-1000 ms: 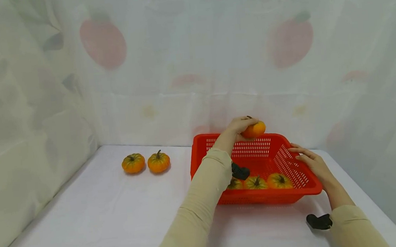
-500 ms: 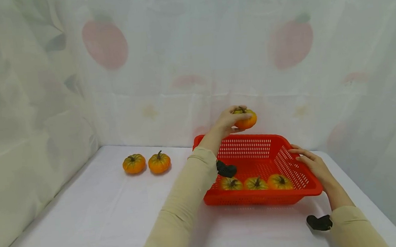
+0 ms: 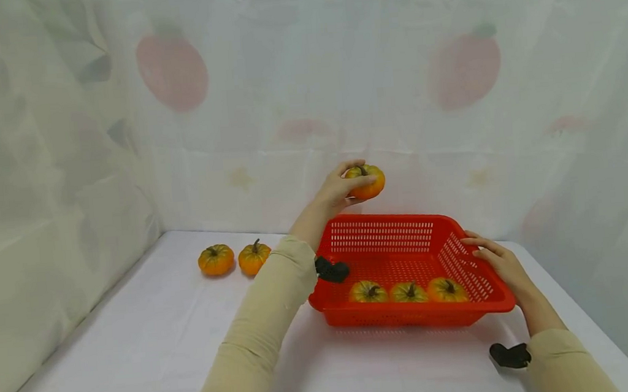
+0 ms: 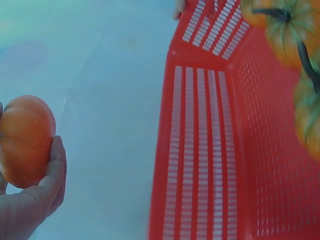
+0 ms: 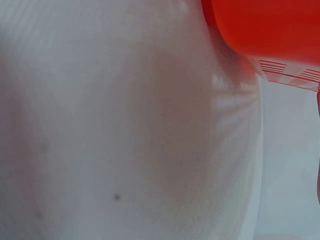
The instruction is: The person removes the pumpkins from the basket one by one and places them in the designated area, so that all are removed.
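My left hand [image 3: 334, 191] holds a small orange-and-green pumpkin [image 3: 371, 191] in the air, above the back left part of a red plastic basket [image 3: 406, 315]. In the left wrist view, fingers and thumb are around that pumpkin [image 4: 26, 142], beside and apart from the basket wall [image 4: 200, 150]. My right hand [image 3: 507, 270] grips the basket's right rim, its fingers over the edge. Three pumpkins sit in a row along the basket's front side: a left one [image 3: 367, 291], a middle one [image 3: 408, 293] and a right one [image 3: 447, 291].
Two more pumpkins, one [image 3: 216, 260] beside the other [image 3: 252, 259], stand on the white-covered table [image 3: 154, 344] left of the basket; my left sleeve partly covers the nearer one. A fruit-print curtain [image 3: 262, 101] hangs behind. Black wrist mounts [image 3: 332, 269] stick out from both sleeves.
My left hand has lifted the pumpkin and carried it leftward from above the basket's back rim. The right hand keeps its hold on the rim, and the basket stays in place.
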Demonstrator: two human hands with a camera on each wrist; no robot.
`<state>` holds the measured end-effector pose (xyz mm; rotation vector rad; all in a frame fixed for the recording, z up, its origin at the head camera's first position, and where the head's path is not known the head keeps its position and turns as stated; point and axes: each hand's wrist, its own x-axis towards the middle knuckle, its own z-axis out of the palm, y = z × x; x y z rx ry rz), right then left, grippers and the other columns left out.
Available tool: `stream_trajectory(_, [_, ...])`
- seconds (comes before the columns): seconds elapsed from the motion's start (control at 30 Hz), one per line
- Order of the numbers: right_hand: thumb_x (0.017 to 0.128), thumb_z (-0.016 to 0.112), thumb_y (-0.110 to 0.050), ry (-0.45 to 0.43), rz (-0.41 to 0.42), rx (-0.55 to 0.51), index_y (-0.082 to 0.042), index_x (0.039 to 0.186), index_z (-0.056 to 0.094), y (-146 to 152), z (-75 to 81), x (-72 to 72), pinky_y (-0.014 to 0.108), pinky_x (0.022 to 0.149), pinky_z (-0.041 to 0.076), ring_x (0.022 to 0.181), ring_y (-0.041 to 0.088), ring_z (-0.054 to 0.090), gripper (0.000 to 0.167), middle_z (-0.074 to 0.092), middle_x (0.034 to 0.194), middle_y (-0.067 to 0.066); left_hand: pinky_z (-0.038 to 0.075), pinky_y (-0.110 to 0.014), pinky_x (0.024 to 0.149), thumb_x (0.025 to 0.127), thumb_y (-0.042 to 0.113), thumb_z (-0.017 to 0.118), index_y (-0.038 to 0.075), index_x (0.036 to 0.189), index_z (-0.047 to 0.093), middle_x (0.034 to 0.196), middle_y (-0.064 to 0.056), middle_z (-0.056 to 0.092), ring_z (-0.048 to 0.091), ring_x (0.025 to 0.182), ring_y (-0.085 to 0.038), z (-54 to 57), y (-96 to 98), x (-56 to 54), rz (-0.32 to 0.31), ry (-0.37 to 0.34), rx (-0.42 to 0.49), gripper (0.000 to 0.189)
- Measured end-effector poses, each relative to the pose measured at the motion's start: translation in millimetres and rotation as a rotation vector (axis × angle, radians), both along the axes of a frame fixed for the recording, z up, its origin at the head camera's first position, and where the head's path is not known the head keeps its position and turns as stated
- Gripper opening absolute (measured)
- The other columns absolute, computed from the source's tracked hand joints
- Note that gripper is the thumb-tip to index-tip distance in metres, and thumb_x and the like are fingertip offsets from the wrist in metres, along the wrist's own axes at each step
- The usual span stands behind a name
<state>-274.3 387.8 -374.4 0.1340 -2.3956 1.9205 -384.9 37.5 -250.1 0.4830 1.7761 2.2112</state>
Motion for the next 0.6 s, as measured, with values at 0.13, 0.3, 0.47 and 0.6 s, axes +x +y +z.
stream_trajectory(0.13, [0.103, 0.052, -0.025, 0.007, -0.003, 0.008, -0.02, 0.134, 0.062, 0.6, -0.1, -1.7, 0.015, 0.07, 0.056, 0.098, -0.011, 0.062, 0.033, 0.053, 0.124, -0.043, 0.045, -0.05, 0.112, 0.09, 0.008, 0.07, 0.019, 0.147, 0.045, 0.154, -0.009, 0.036, 0.046, 0.137, -0.036, -0.8, -20.0, -4.5, 0.038, 0.008, 0.014, 0.063])
stream_trajectory(0.3, [0.103, 0.052, -0.027, 0.014, 0.0, 0.025, -0.019, 0.136, 0.061, -1.1, 0.7, -1.1, 0.015, 0.071, 0.057, 0.1, -0.012, 0.061, 0.035, 0.052, 0.125, -0.043, 0.044, -0.051, 0.113, 0.09, 0.008, 0.069, 0.019, 0.148, 0.044, 0.154, -0.01, 0.036, 0.046, 0.137, -0.036, -2.9, -47.7, -8.5, 0.078, 0.013, 0.025, 0.064])
stream_trajectory(0.47, [0.103, 0.051, -0.03, 0.012, 0.006, 0.031, -0.017, 0.138, 0.059, -0.6, 0.6, 0.4, 0.017, 0.071, 0.058, 0.096, -0.009, 0.064, 0.038, 0.051, 0.124, -0.043, 0.043, -0.051, 0.114, 0.091, 0.008, 0.068, 0.019, 0.149, 0.043, 0.153, -0.012, 0.036, 0.048, 0.134, -0.036, -5.1, -72.7, -9.6, 0.12, 0.014, -0.005, 0.064])
stream_trajectory(0.6, [0.103, 0.051, -0.03, 0.017, 0.014, 0.02, -0.017, 0.138, 0.059, 0.7, 0.1, 0.0, 0.017, 0.072, 0.058, 0.097, -0.01, 0.064, 0.038, 0.052, 0.124, -0.042, 0.043, -0.051, 0.114, 0.09, 0.009, 0.069, 0.02, 0.149, 0.043, 0.154, -0.012, 0.036, 0.048, 0.132, -0.035, -6.0, -90.1, -10.6, 0.155, 0.015, -0.027, 0.065])
